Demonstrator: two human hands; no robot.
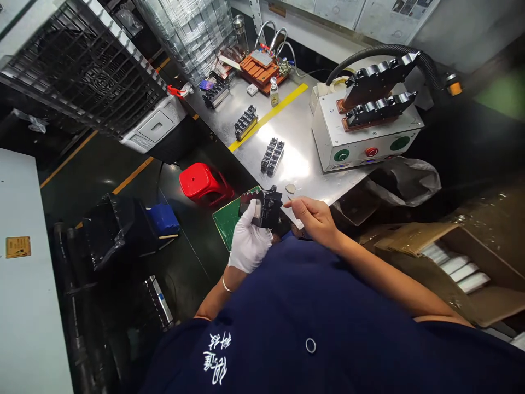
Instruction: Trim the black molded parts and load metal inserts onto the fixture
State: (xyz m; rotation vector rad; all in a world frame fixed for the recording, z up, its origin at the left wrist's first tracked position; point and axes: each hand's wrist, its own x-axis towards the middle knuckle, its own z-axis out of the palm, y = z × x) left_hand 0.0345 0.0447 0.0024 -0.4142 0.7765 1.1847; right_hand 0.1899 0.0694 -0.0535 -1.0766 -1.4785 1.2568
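Observation:
My left hand (pixel 250 241), in a white glove, is closed around a black moulded plastic part (pixel 268 210) and holds it up in front of my body. My bare right hand (pixel 315 216) is just right of the part, thumb and forefinger pinched together. A small thin tip shows by those fingers, but I cannot make out what it belongs to. On the steel table (pixel 301 175) beyond, a pair of black ridged parts (pixel 272 156) lies side by side. Farther off, more such parts (pixel 246 123) sit by the yellow tape (pixel 283 109).
A white machine box (pixel 365 142) with buttons and black fixtures stands at the table's right. An orange fixture (pixel 262 71) and a small bottle (pixel 274 92) are at the back. A red stool (pixel 200 183) is left, an open carton (pixel 471 273) right.

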